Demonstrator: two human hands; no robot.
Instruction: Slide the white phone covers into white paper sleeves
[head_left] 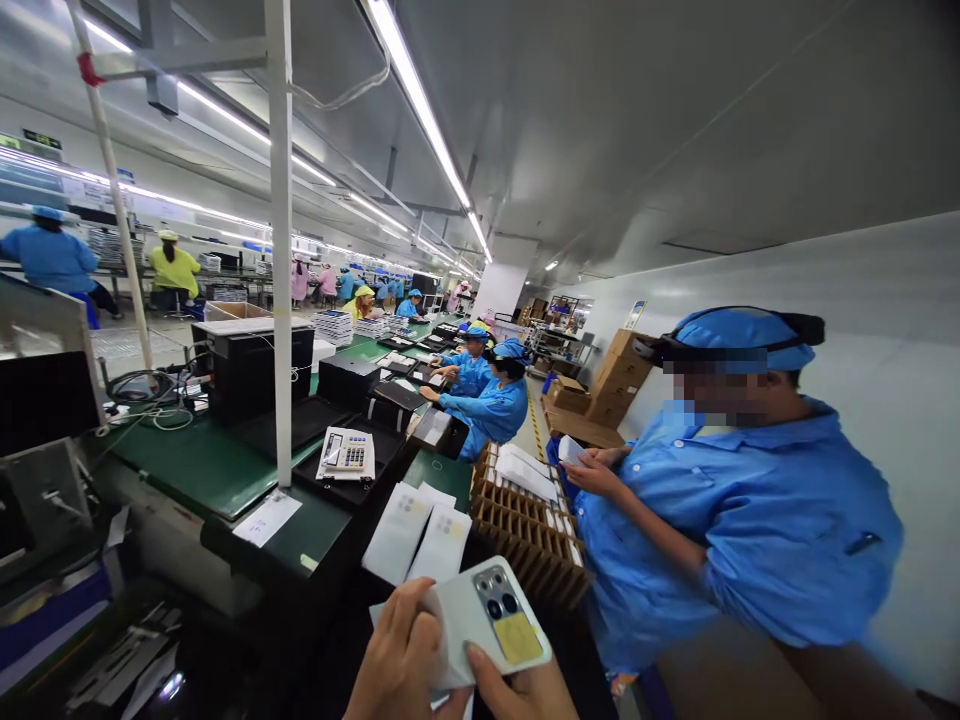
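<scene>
At the bottom middle I hold a white phone (491, 620) back side up, with a camera block and a yellow sticker on it. My left hand (397, 655) grips its left end with curled fingers. From below, my right hand (525, 690) pinches its lower edge with the thumb on top. Just beyond the phone lie two white paper sleeves (420, 535) on the dark bench.
A cardboard divider tray (529, 525) with white sleeves in its slots stands right of them. A co-worker in blue (742, 520) at my right handles a white piece. A calculator (346, 455), a white post (281, 250), black boxes and more workers line the green bench (202, 465).
</scene>
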